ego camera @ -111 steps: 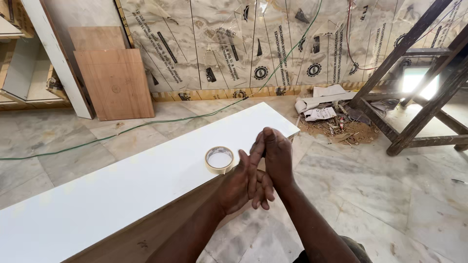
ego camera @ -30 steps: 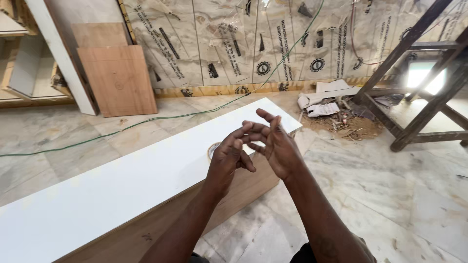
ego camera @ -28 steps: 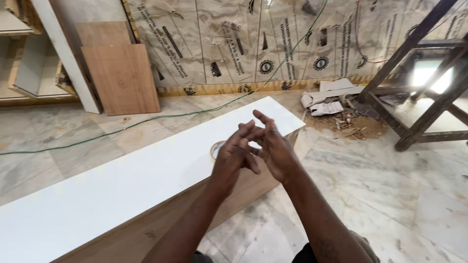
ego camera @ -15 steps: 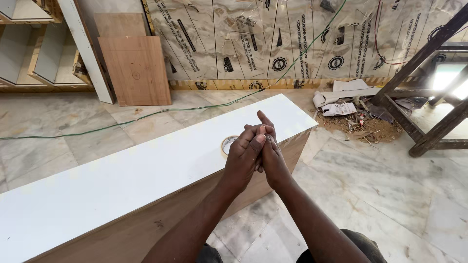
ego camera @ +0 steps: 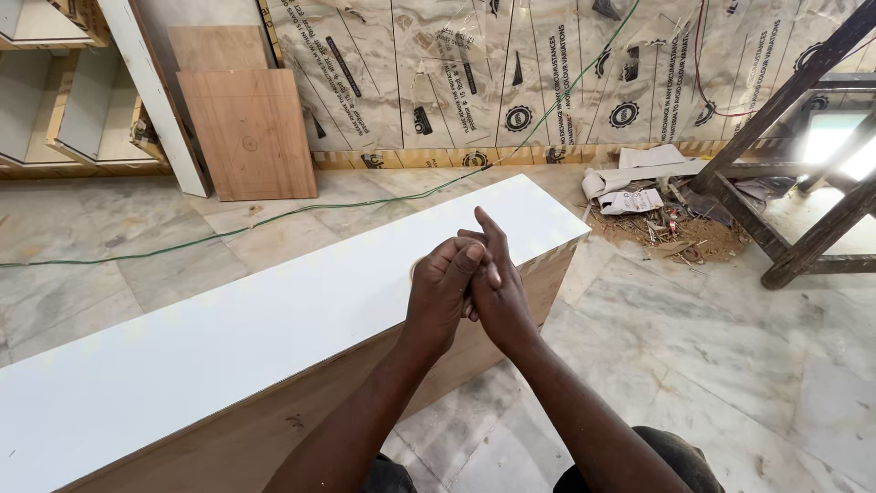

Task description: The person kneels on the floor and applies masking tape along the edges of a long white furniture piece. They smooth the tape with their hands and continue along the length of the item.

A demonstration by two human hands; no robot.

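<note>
Two hands: both were raised together over the long white panel, nothing visibly held between them.
Shelving (ego camera: 55, 110): at the far left, pale compartments stood against the wall; a white board (ego camera: 155, 100) leaned slantwise beside them.
Plywood sheet (ego camera: 246, 132): it stood upright against the wrapped wall, probably parked there out of the way.
Green cable (ego camera: 228, 233): it trailed across the marble floor (ego camera: 730, 365) toward the wall, well apart from the hands.
White panel (ego camera: 228, 338): it served as the counter top over a wooden carcass; its long axis ran from the near left up to the far right, its square end pointing toward the rubbish heap.
Left hand (ego camera: 443, 292): fingers curled and pressed against the right hand, wrapped round it, above the panel's right end; empty as far as could be seen.
Right hand (ego camera: 497, 288): pressed palm-inward to the left, two fingers sticking up and away; whether it touched the panel could not be told; the pose looked like rubbing or clasping, not gripping a tool.
Tape roll: only a sliver of rim showed behind the left hand; too hidden to be sure.
Debris (ego camera: 666, 228): crumpled paper and sawdust lay on the floor just past the panel's end.
Wooden trestle (ego camera: 794, 183): dark crossed legs stood at the far right, near a bright opening.
</note>
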